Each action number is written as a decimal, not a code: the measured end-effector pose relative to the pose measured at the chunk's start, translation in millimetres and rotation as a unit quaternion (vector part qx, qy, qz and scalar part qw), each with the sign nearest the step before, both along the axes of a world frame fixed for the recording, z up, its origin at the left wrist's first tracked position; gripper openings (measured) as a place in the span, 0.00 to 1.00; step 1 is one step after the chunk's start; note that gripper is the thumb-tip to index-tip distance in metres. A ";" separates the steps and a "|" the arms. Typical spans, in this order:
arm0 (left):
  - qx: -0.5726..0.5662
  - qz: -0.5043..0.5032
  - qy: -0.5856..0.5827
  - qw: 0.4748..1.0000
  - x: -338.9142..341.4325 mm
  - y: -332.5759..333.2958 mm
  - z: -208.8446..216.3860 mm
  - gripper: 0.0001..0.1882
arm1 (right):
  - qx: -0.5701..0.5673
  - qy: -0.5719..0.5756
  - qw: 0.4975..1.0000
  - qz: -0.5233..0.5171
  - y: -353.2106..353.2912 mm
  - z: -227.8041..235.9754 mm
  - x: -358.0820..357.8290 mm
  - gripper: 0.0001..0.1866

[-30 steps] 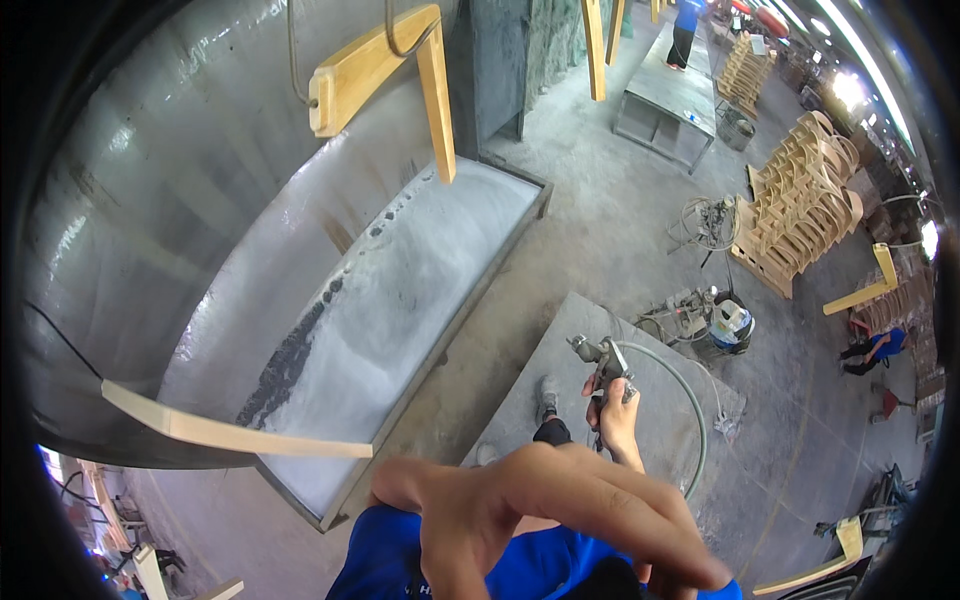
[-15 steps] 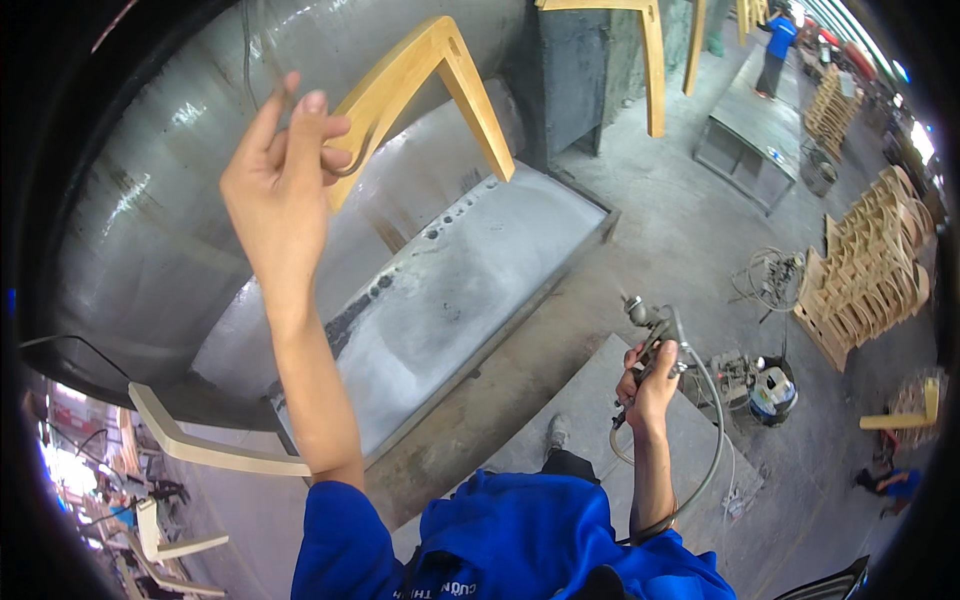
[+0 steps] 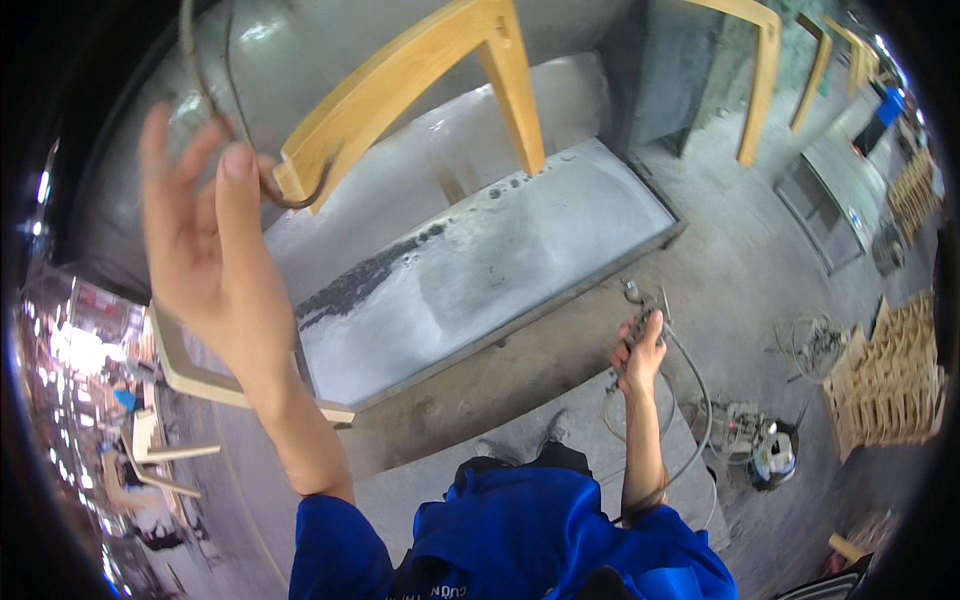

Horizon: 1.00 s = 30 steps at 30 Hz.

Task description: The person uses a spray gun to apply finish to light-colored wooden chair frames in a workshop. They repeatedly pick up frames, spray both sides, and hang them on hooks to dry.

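My left hand point(image 3: 215, 255) is raised at the left, slightly blurred, with its fingers apart. Beside its thumb hangs a metal hook point(image 3: 300, 203), whose stem partly passes behind the fingers. Whether they touch I cannot tell. An angled yellowish wooden piece point(image 3: 400, 75), like a chair part, has its lower left end at the hook's curve. My right hand point(image 3: 643, 355) is closed round a spray gun point(image 3: 632, 295), held lower at the right. A grey hose point(image 3: 706, 400) loops from the gun back toward my right arm.
A grey metal trough point(image 3: 500, 270) lies before me beneath a curved metal wall. More angled wooden pieces point(image 3: 762, 90) hang at the upper right; a pale one point(image 3: 195, 375) hangs beside my left forearm. Stacked wooden frames point(image 3: 885, 385), a bucket point(image 3: 775, 455) and a metal table point(image 3: 835, 185) stand right.
My left hand's fingers have spread from their curl round the hook. The hand now sits further left and lower. The whole view has shifted; my right hand still grips the spray gun.
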<state>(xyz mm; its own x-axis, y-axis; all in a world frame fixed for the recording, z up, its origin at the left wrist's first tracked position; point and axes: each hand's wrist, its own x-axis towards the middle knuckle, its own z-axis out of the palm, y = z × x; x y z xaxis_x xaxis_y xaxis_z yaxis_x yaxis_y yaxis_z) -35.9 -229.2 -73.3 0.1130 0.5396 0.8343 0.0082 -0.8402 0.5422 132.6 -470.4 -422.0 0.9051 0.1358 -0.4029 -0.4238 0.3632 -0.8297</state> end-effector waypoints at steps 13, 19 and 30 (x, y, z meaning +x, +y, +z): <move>-0.072 -0.660 -0.268 0.698 -69.1 -98.6 -27.1 0.12 | -0.187 0.025 0.962 0.196 -0.3 -53.8 -48.0 0.29; -0.116 -0.616 -0.464 0.626 -74.8 -127.7 -19.7 0.27 | -0.177 -0.014 0.953 0.247 17.5 -54.4 -70.0 0.27; -0.182 -0.774 -0.318 0.516 -230.6 -80.3 -71.4 0.67 | -0.183 -0.165 0.942 0.230 40.3 -4.5 -209.7 0.27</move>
